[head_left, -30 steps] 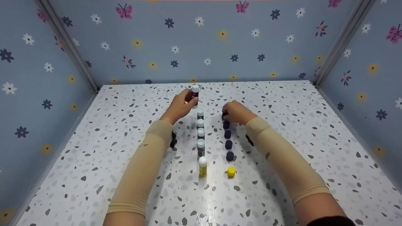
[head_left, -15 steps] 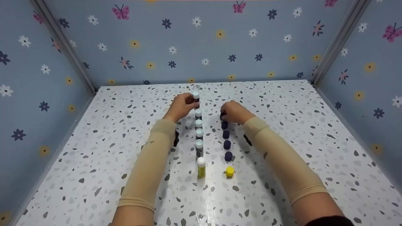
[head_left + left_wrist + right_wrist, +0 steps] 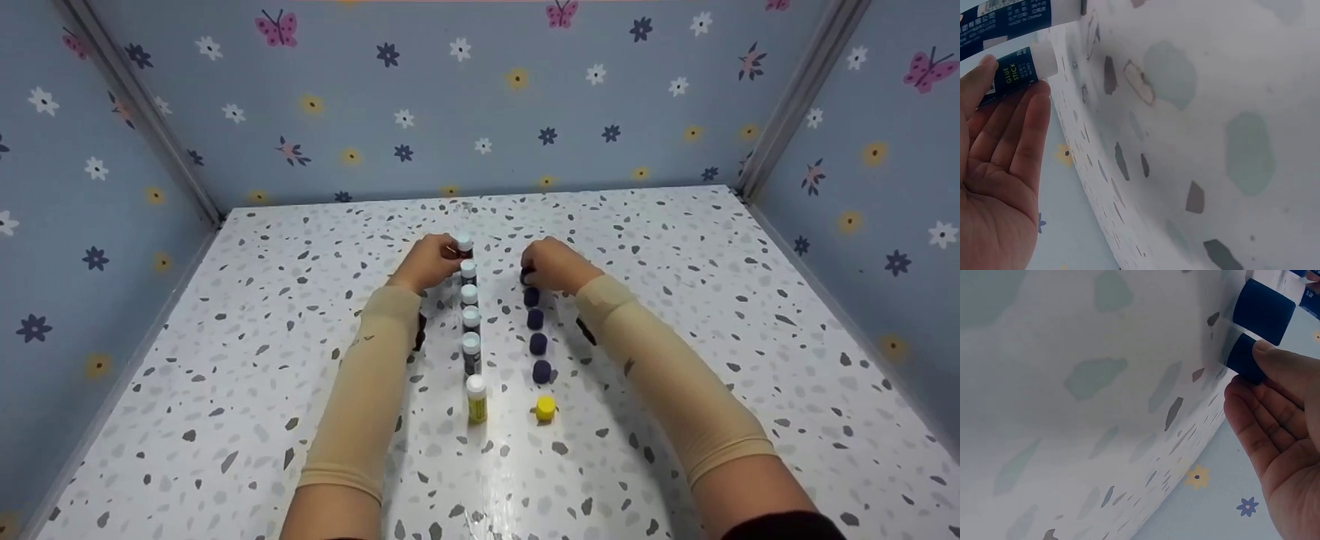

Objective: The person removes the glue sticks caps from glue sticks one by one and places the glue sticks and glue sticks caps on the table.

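My left hand (image 3: 427, 262) holds a dark-labelled glue stick (image 3: 1015, 72) upright at the far end of a row of uncapped glue sticks. Thumb and fingertips lie on either side of it, its white lower end at or very near the tabletop. Right behind it stands another dark glue stick (image 3: 468, 273). Across from this, my right hand (image 3: 559, 264) pinches a dark blue cap (image 3: 1244, 359) between thumb and fingers, at the far end of a row of caps. A neighbouring blue cap (image 3: 1264, 312) sits close to the one I pinch.
Nearest to me in the rows are a yellow glue stick (image 3: 477, 401) and a yellow cap (image 3: 545, 409). Several dark caps (image 3: 538, 343) line up parallel to the sticks on the speckled tabletop (image 3: 247, 360). Flowered blue walls (image 3: 480, 97) enclose the back and sides.
My left hand has lowered the glue stick and brought it nearer to the row. The right hand stays at the far cap. The head view has shifted slightly.
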A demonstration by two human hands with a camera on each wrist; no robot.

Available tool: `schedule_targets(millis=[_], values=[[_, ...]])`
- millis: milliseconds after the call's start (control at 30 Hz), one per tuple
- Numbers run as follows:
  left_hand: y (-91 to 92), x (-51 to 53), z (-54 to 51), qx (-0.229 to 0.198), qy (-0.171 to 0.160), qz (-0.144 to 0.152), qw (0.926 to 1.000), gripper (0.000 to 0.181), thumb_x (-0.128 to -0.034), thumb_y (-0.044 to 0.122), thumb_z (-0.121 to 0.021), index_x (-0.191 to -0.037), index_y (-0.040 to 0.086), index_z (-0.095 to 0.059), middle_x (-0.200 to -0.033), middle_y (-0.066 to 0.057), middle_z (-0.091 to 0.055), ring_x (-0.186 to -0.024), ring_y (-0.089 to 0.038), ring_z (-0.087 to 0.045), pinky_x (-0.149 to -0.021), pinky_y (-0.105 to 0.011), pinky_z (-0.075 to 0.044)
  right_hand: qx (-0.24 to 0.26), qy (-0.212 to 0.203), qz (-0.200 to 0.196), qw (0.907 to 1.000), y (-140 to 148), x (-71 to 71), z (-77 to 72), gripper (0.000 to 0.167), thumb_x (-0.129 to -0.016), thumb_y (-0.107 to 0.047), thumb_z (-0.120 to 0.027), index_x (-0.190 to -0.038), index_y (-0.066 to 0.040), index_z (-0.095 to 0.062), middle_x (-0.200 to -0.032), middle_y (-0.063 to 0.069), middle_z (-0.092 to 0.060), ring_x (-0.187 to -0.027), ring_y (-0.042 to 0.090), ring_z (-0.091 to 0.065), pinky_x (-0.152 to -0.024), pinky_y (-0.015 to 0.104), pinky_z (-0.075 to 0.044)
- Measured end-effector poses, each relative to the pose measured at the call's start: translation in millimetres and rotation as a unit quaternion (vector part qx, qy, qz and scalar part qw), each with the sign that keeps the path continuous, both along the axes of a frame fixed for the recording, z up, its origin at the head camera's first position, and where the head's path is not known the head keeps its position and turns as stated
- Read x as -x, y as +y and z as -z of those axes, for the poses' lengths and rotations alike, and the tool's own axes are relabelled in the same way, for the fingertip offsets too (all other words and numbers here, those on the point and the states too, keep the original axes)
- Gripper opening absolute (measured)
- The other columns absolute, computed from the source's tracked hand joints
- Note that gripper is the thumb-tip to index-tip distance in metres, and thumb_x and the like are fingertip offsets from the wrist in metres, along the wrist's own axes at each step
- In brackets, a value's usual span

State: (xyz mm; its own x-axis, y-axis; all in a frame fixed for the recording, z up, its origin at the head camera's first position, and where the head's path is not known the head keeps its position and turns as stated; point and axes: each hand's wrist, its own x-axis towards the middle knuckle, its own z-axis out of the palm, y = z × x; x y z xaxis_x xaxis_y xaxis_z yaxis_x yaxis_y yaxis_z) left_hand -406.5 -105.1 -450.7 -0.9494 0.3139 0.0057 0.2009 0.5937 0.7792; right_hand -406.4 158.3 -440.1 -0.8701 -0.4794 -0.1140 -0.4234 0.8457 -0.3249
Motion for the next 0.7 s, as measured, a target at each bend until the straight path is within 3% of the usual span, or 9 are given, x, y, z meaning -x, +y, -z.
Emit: schedule_targets(millis=[300, 700], values=[[1.6, -1.7, 1.5, 0.008, -0.036, -0.004, 0.9993, 0.031, -0.1061, 0.003, -0.058, -0.135, 0.001, -0.069, -0.134, -0.022, -0.072, -0.118, -0.034, -0.071, -0.100, -0.048, -0.058, -0.010, 0.023, -0.015, 0.9996, 0.7, 0.9, 1.3, 0.010, -0.102, -0.007, -0.074, -0.106, 0.001, -0.080, -0.098, 0.016, -0.078, -0.083, 0.025, -0.067, -0.083, 0.041, -0.059], [0.4, -3.0, 0.2, 0.034, -0.032, -0.002, 0.9989, 0.028, -0.1063, 0.009, -0.066, -0.133, 0.005, -0.071, -0.132, -0.019, -0.074, -0.119, -0.031, -0.071, -0.101, -0.049, -0.059, -0.016, 0.016, -0.009, 0.9997, -0.9, 0.3, 1.9, 0.009, -0.102, -0.007, -0.074, -0.104, 0.001, -0.078, -0.096, 0.015, -0.076, -0.082, 0.024, -0.065, -0.081, 0.041, -0.057]])
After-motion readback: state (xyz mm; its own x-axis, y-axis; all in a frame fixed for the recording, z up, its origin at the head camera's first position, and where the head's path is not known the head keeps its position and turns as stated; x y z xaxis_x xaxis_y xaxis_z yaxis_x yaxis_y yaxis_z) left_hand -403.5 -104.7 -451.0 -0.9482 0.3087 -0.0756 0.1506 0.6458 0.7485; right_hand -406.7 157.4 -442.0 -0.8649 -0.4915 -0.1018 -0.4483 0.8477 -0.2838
